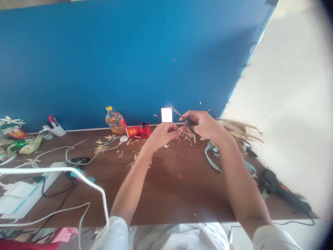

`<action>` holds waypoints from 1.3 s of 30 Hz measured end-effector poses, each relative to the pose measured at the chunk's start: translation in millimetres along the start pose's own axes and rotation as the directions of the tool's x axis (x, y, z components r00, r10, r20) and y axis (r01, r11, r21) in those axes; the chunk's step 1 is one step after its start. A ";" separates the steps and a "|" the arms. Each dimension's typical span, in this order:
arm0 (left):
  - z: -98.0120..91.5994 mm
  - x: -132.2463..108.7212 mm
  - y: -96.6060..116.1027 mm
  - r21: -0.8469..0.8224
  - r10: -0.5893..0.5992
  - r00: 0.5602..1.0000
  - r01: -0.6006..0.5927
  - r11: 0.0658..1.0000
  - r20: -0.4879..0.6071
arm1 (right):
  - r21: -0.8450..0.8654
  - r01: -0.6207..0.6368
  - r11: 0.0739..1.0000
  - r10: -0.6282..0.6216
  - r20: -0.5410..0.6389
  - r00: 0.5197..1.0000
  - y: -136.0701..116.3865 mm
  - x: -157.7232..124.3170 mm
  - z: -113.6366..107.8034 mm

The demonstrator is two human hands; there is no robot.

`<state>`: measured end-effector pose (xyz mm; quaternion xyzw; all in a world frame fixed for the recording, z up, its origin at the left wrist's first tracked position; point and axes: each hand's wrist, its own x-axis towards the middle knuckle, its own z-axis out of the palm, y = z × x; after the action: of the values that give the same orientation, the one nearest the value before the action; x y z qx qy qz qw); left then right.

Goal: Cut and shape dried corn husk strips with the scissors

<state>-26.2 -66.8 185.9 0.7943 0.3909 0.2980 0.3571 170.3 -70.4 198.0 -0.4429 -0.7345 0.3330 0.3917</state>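
Near the back edge of the brown table (179, 194), my right hand (204, 124) is closed around dark-handled scissors (191, 125). Just left of it, my left hand (166, 133) has its fingers pinched together; a small pale piece seems to be between them, too small to name. Both hands are close together, with thin dry strips (191, 136) on the table beneath them. Behind my left hand stands a phone with a bright white screen (167, 115), against the blue partition (143, 62).
Left of my hands are a red cup (133, 131), red tape (145, 130) and a bottle (116, 121). Cables and a power strip (26, 194) fill the left side. Dried husks (236, 130), a light-blue strap (212, 159) and a glue gun (283, 191) lie on the right.
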 end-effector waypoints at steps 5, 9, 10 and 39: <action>-4.5 2.2 -8.0 0.026 -0.029 1.000 0.029 0.999 -0.004 | 0.014 0.021 1.000 -0.021 -0.027 0.999 11.4 9.3 9.9; -7.6 4.0 -12.0 0.100 -0.066 0.998 0.067 0.993 -0.013 | 0.053 0.035 0.998 -0.035 0.000 0.999 21.9 17.9 19.1; -8.1 3.2 -11.2 0.134 -0.065 0.997 0.069 0.989 -0.032 | 0.060 0.043 0.997 -0.044 0.017 0.999 23.2 19.1 20.9; -4.4 22.4 -41.7 -0.195 0.002 1.000 -0.007 0.981 -0.028 | 0.069 -0.049 0.996 0.051 -0.025 0.998 38.6 26.9 19.2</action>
<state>-35.0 -28.3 159.3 0.7521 0.3628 0.3468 0.4272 160.5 -33.7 164.2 -0.4521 -0.7061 0.3615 0.4079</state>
